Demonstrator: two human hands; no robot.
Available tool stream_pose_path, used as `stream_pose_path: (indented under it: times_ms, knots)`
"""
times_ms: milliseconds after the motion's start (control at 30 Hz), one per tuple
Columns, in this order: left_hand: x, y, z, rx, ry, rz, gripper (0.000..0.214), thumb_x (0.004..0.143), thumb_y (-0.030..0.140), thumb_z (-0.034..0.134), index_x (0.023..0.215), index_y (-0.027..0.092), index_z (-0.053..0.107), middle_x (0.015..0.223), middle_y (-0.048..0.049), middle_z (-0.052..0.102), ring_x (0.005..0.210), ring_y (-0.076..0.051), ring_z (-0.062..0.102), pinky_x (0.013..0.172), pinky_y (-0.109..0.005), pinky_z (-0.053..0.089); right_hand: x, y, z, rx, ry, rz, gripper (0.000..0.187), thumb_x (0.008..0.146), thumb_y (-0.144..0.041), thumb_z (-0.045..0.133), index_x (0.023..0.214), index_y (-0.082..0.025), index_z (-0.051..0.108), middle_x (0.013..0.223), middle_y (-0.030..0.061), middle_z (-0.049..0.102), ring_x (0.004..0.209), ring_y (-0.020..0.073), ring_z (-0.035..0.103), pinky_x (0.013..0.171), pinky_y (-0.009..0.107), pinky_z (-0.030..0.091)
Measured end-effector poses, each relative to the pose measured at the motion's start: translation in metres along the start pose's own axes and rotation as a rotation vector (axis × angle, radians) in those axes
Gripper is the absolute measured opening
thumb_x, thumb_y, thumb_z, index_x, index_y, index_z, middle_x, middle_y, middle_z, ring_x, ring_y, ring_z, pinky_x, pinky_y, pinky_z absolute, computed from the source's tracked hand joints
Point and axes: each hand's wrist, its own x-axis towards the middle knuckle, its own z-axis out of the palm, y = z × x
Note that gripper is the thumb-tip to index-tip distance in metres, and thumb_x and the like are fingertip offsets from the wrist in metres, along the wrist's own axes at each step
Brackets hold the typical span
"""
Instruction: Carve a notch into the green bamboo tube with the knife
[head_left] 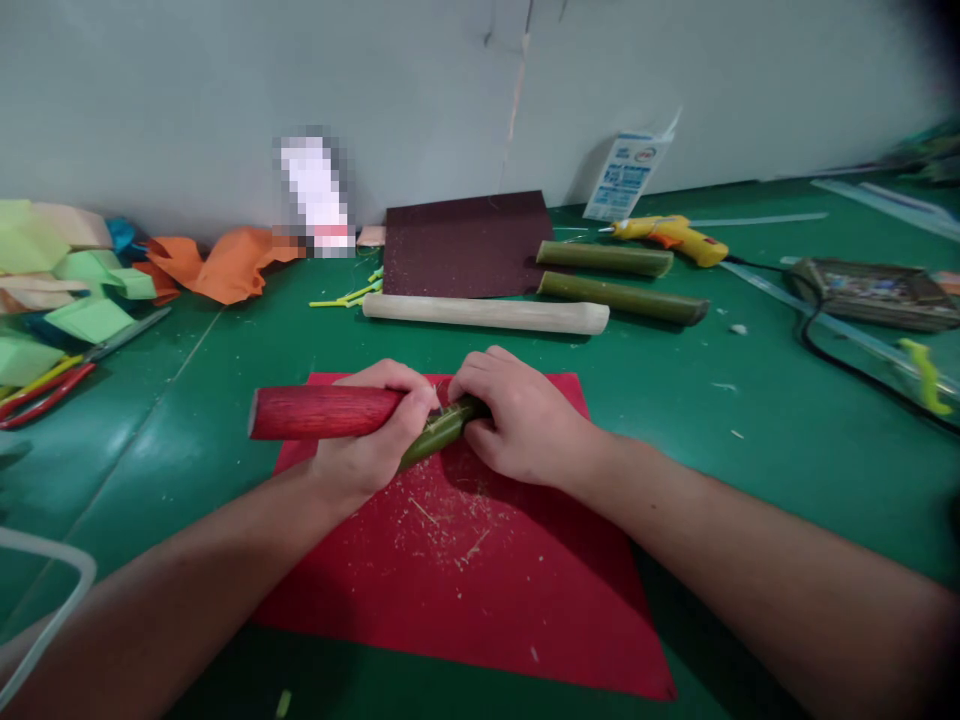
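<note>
My left hand [369,452] is closed round a carving tool [322,413] with a thick red wooden handle, whose butt points left. Its working end sits against a green bamboo piece [436,438]; fingers hide most of that end. The bamboo lies slantwise, and my right hand [517,420] grips its upper right end. Pale scraped marks show on the bamboo between both hands. Beneath them a red sheet [480,610] carries fine shavings [442,515].
Behind the hands lie a pale peeled stick [487,314], two green bamboo pieces [622,298] and a dark brown sheet [465,245]. A yellow glue gun [675,236] with a black cable is at right. Red-handled scissors [49,395] and crumpled coloured paper [225,265] lie left.
</note>
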Motion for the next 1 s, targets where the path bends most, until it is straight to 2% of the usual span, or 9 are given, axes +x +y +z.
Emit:
stream_pose_path:
  times_ms: [133, 433, 567, 800, 1000]
  knots:
    - [0.0015, 0.0018, 0.0003, 0.064, -0.096, 0.004, 0.013, 0.089, 0.024, 0.061, 0.078, 0.022, 0.065, 0.071, 0.0033, 0.066, 0.063, -0.010, 0.057, 0.064, -0.024, 0.050, -0.0009, -0.0003, 0.0009, 0.007, 0.004, 0.001, 0.016, 0.065, -0.010, 0.050, 0.079, -0.015, 0.058, 0.079, 0.0071, 0.057, 0.076, 0.0202, 0.047, 0.073, 0.034, 0.035]
    - [0.0048, 0.0057, -0.0001, 0.126, -0.176, -0.070, 0.010, 0.088, 0.027, 0.063, 0.081, 0.021, 0.067, 0.073, 0.0025, 0.066, 0.066, -0.010, 0.059, 0.066, -0.024, 0.050, -0.0010, 0.0003, 0.0000, -0.009, 0.000, -0.016, 0.017, 0.065, -0.011, 0.049, 0.079, -0.015, 0.057, 0.078, 0.0072, 0.056, 0.074, 0.0200, 0.045, 0.072, 0.034, 0.035]
    - [0.0070, 0.0066, 0.0011, 0.110, -0.163, -0.079, 0.014, 0.087, 0.026, 0.064, 0.074, 0.020, 0.063, 0.067, 0.0033, 0.064, 0.062, -0.010, 0.057, 0.061, -0.024, 0.048, -0.0005, 0.0004, -0.0002, -0.010, -0.003, -0.012, 0.015, 0.065, -0.011, 0.048, 0.078, -0.015, 0.056, 0.078, 0.0072, 0.056, 0.074, 0.0201, 0.044, 0.072, 0.034, 0.034]
    - [0.0054, 0.0054, -0.0004, 0.139, -0.145, -0.009, 0.019, 0.087, 0.023, 0.062, 0.068, 0.019, 0.060, 0.064, 0.0023, 0.060, 0.059, -0.010, 0.052, 0.055, -0.026, 0.043, -0.0013, -0.0005, 0.0002, 0.017, 0.001, -0.001, 0.016, 0.065, -0.010, 0.049, 0.078, -0.017, 0.054, 0.079, 0.0066, 0.056, 0.075, 0.0201, 0.046, 0.073, 0.033, 0.034]
    - [0.0038, 0.0016, -0.0020, 0.064, -0.110, -0.004, 0.024, 0.086, 0.019, 0.059, 0.062, 0.019, 0.056, 0.057, 0.0039, 0.052, 0.053, -0.009, 0.047, 0.052, -0.025, 0.040, -0.0015, -0.0021, -0.0012, 0.005, -0.013, 0.010, 0.017, 0.064, -0.009, 0.050, 0.078, -0.017, 0.054, 0.080, 0.0066, 0.057, 0.076, 0.0201, 0.046, 0.073, 0.033, 0.034]
